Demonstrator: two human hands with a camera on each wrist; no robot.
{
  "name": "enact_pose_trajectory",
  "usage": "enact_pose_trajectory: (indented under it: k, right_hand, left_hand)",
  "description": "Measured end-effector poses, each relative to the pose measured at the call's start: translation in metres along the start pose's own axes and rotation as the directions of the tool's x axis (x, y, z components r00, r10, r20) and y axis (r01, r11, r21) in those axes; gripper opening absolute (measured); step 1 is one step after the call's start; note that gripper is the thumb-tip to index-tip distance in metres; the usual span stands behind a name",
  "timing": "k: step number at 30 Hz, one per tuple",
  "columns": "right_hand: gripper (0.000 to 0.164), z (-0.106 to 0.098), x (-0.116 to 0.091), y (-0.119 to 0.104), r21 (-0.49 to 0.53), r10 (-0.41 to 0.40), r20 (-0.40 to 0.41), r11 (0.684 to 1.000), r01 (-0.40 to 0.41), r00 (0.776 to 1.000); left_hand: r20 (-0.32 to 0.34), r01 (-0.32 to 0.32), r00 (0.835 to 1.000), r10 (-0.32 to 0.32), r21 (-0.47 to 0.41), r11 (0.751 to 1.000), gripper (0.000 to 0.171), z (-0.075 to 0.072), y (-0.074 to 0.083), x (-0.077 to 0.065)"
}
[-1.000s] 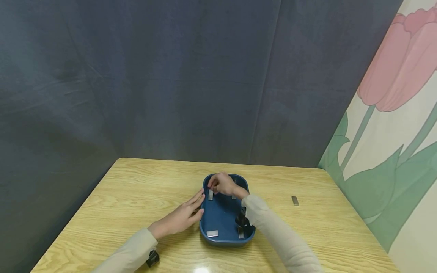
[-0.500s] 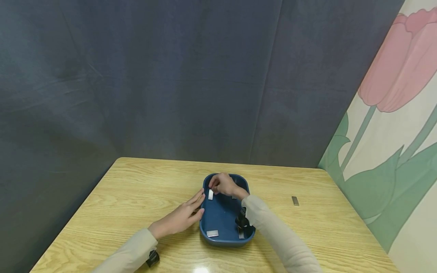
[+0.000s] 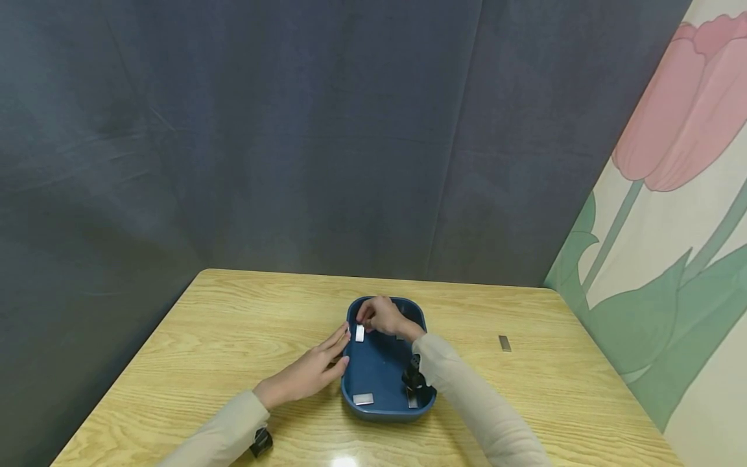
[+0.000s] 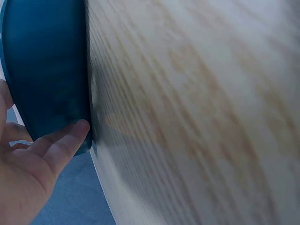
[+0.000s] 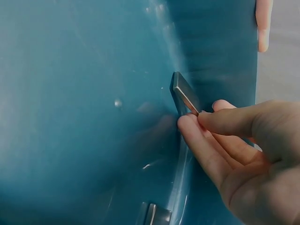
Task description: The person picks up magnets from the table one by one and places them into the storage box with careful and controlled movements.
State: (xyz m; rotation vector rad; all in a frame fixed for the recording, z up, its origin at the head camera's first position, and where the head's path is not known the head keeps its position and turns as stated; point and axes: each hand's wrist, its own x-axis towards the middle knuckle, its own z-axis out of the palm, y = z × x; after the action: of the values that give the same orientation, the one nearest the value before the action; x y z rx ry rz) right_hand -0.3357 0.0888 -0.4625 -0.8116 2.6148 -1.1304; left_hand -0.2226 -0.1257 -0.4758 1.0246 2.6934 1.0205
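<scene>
Inside a blue plastic tub [image 3: 379, 366], my right hand [image 3: 385, 316] pinches a small flat rectangular metal block [image 5: 186, 95] between thumb and fingertips. The block sits by the tub's left wall near the far end; the right wrist view has it tilted on the floor's edge. My left hand [image 3: 309, 371] rests its fairly straight fingers against the outside of the left wall. In the left wrist view, its fingertips [image 4: 80, 129] touch the tub low down. Similar metal blocks lie in the tub: one at the near left corner [image 3: 363, 399], another at the near right corner [image 3: 412, 399].
A further metal block [image 3: 399, 337], partly hidden by the right wrist, is at the tub's far right. One more metal piece [image 3: 504, 343] lies on the wooden table [image 3: 251, 311] to the right. A dark curtain [image 3: 292, 162] hangs behind.
The pinched block has tilted slightly, its face turning from dull grey to bright. Both hands and the tub stay nearly where they were.
</scene>
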Motion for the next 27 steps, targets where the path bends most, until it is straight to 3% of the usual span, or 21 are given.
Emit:
enact_pose_trajectory:
  k: [27]
  right_hand:
    - [0.024, -0.0006, -0.0008, -0.0002, -0.005, 0.022, -0.008, 1.000, -0.022, 1.000]
  left_hand:
    - [0.008, -0.025, 1.000, 0.025, -0.003, 1.000, 0.062, -0.0007, -0.0019, -0.0008]
